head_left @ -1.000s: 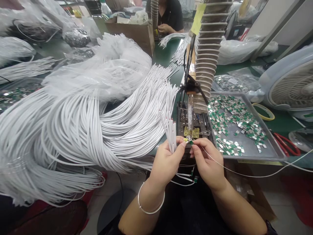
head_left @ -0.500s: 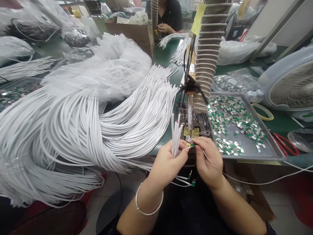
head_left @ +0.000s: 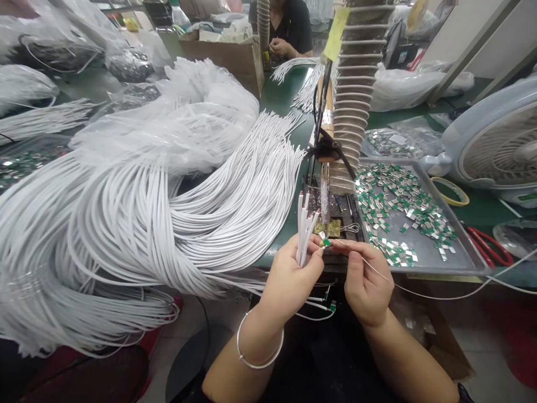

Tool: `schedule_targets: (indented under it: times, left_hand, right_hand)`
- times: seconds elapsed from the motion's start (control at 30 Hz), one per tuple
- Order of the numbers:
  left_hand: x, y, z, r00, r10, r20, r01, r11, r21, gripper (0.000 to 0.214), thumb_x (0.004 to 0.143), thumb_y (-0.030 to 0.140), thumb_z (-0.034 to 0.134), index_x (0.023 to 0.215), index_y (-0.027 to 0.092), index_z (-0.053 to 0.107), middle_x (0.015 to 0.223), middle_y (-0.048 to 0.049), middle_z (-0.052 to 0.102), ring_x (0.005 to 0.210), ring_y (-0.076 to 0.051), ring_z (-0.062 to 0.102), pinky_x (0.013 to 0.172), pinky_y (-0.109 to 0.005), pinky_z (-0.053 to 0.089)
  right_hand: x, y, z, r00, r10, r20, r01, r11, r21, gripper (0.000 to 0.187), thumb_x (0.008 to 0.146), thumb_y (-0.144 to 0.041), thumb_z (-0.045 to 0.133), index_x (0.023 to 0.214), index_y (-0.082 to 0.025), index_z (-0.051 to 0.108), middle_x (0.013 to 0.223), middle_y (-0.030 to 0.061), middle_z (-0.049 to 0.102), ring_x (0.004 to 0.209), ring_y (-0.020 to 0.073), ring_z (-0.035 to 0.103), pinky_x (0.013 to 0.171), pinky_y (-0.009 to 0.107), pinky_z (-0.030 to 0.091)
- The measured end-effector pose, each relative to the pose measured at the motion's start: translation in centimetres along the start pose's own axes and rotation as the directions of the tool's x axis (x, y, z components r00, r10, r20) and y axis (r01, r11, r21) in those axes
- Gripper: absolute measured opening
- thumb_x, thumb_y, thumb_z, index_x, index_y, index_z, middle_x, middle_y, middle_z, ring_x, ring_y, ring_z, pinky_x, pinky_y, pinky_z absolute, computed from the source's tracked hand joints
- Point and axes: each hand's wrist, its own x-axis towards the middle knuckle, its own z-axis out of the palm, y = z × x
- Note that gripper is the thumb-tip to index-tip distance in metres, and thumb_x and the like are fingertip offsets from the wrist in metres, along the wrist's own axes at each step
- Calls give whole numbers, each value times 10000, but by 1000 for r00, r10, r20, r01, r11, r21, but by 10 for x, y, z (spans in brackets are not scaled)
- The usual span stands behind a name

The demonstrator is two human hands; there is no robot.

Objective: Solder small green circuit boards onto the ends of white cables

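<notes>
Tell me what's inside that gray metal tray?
Lots of small silver-and-green pieces lie scattered in the gray metal tray. Where they pile up, they cover the tray's floor, and whatever is underneath the tray cannot be seen.

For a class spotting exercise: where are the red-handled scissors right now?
In the head view, the red-handled scissors lie at the far right, beside the metal tray, below a yellow tape roll.

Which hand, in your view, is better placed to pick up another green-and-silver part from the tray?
Probably the right hand: it is beside the tray, though it pinches a thin wire. The left hand is farther away and grips a bundle of white wires.
</notes>
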Motion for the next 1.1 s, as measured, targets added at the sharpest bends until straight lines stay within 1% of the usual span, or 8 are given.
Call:
schedule_targets:
  times: [0.07, 0.13, 0.3, 0.37, 0.63, 0.83, 1.1]
  left_hand:
    - [1, 2, 1, 1000, 2, 0, -2, 1000, 6, 72, 774, 189, 536, 704, 179, 519, 887, -15, 584, 808, -141, 569, 710, -257, 435]
    - [2, 3, 1, 1000, 14, -1, -14, 1000, 7, 75, 775, 192, 537, 703, 178, 521, 883, -16, 584, 805, -140, 569, 710, -256, 435]
    - [2, 1, 1, 998, 48, -29, -48, 999, 0, 71, 784, 193, 541, 717, 181, 521, 893, -12, 589, 826, -135, 568, 755, -252, 432]
    - [3, 1, 1, 998, 48, -37, -48, 999, -4, 63, 784, 196, 547, 727, 183, 522, 881, -9, 588, 820, -134, 567, 750, -251, 431]
    - [5, 8, 2, 997, 54, -49, -55, 998, -26, 68, 787, 192, 538, 723, 181, 517, 844, -7, 583, 758, -123, 560, 682, -232, 436]
    - [2, 9, 2, 995, 73, -65, -75, 997, -36, 69, 787, 186, 552, 724, 179, 525, 879, -9, 593, 786, -117, 562, 745, -234, 447]
    - [2, 10, 0, 994, 84, -75, -89, 994, -57, 71, 790, 174, 550, 722, 178, 530, 879, -8, 595, 788, -112, 566, 756, -235, 453]
  right_hand:
    - [2, -1, -1, 998, -55, 27, 55, 998, -19, 215, 862, -97, 459, 986, -209, 594, 927, 52, 687, 884, 174, 669, 782, 352, 569]
    - [4, -3, -1, 995, -94, 44, 94, 996, -3, 215, 858, -92, 459, 987, -209, 585, 938, 58, 689, 897, 182, 669, 782, 360, 570]
    - [8, -5, 1, 989, -137, 47, 138, 990, -11, 216, 848, -79, 462, 974, -203, 587, 947, 71, 688, 893, 185, 668, 771, 369, 573]
    - [10, -6, 2, 987, -153, 44, 154, 988, -12, 220, 844, -74, 464, 972, -201, 591, 946, 72, 690, 890, 185, 667, 770, 369, 571]
    - [14, -6, 4, 985, -169, 36, 169, 985, 26, 275, 821, -26, 474, 1001, -197, 595, 960, 65, 675, 926, 176, 650, 816, 359, 546]
    - [16, -9, 5, 980, -195, 28, 194, 981, 24, 283, 817, -23, 479, 1006, -198, 596, 958, 66, 673, 926, 176, 649, 806, 355, 549]
    - [17, -11, 5, 978, -205, 34, 205, 979, 3, 268, 816, -34, 490, 992, -201, 604, 950, 63, 676, 910, 179, 653, 787, 356, 558]
